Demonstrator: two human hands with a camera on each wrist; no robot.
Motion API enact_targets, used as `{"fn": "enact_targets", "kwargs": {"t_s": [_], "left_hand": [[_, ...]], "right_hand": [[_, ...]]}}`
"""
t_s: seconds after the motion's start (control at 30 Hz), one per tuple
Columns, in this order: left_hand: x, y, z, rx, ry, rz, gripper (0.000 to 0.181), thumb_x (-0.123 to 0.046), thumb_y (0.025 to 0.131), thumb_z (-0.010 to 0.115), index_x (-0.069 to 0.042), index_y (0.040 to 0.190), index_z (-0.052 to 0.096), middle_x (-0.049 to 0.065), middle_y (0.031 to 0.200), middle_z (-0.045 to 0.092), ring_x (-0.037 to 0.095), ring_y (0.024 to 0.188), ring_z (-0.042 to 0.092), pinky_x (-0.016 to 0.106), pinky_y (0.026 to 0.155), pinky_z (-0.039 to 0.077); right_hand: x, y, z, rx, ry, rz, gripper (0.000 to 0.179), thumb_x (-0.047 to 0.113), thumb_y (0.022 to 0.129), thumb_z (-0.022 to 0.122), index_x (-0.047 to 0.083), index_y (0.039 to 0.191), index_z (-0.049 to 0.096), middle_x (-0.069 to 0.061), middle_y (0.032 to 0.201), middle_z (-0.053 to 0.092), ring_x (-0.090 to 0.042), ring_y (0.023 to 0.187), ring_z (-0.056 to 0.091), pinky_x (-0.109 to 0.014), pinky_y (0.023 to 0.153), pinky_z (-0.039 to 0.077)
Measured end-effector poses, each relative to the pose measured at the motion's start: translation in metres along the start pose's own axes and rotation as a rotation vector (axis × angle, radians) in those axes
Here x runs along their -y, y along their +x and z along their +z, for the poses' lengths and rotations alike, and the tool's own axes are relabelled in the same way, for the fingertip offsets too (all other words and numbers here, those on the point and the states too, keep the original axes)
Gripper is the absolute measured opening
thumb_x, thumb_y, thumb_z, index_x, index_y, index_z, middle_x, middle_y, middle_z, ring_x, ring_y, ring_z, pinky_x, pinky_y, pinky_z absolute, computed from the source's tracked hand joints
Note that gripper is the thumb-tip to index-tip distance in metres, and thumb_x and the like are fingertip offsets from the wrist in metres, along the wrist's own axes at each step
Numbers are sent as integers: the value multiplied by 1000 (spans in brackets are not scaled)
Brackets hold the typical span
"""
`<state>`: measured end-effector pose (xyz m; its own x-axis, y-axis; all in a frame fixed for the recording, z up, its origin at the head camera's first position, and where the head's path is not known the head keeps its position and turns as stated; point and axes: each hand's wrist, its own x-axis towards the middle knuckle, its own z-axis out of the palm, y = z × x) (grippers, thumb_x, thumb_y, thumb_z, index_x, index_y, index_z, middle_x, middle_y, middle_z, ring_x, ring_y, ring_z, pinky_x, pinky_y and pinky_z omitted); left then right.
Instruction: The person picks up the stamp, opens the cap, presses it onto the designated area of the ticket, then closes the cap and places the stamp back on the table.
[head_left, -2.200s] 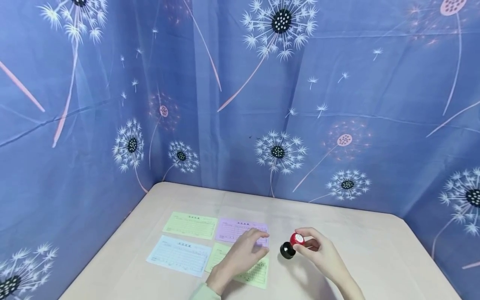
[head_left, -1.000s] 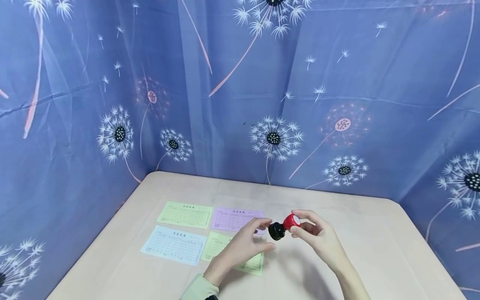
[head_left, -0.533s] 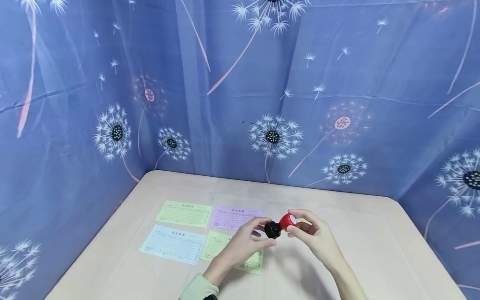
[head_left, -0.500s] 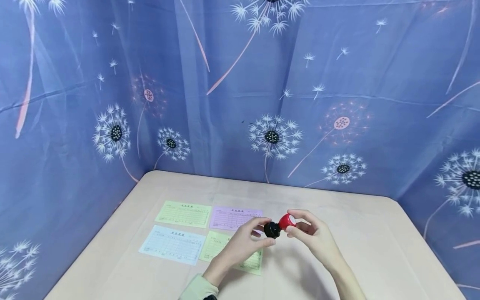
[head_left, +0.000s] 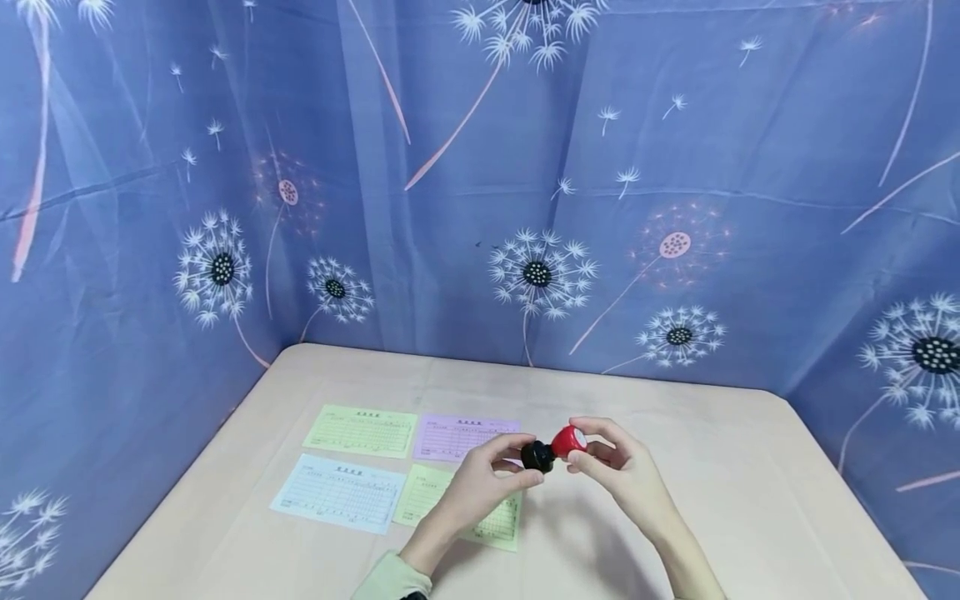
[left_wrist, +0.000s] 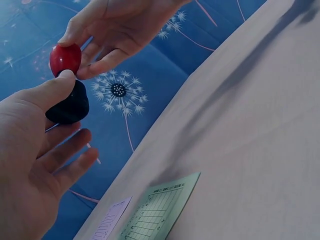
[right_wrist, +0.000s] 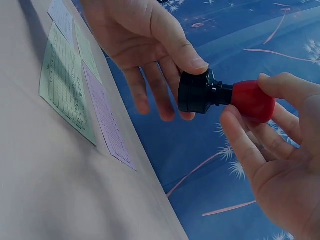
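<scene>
Above the surface (head_left: 735, 467), a red and black stamp (right_wrist: 222, 93) is tipped sideways. Both half closed, the left grip (head_left: 480, 481) pinches its black end (right_wrist: 195, 93), the right grip (head_left: 626, 475) its red knob (right_wrist: 254, 101). It looks light, hard and slippery; the knob seems best to hold.

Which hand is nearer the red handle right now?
The right hand: it grips the red handle directly. The left hand is at the opposite end, holding the black base.
</scene>
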<state>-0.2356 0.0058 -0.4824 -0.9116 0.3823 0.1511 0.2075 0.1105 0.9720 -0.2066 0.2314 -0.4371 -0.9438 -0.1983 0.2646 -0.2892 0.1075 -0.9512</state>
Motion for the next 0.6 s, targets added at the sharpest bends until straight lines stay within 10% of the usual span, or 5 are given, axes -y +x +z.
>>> {"fn": "enact_targets", "kwargs": {"t_s": [0.6], "left_hand": [[-4,0,-1,-45,4,23,50,-32,82,82,-23,128,66,0,109,75,18,108,68,47,97,53]], "right_hand": [[-2,1,-1,1,-91,-6,45,6,89,73,6,132,59,-20,119,68,-14,93,72,-28,82,60]]}}
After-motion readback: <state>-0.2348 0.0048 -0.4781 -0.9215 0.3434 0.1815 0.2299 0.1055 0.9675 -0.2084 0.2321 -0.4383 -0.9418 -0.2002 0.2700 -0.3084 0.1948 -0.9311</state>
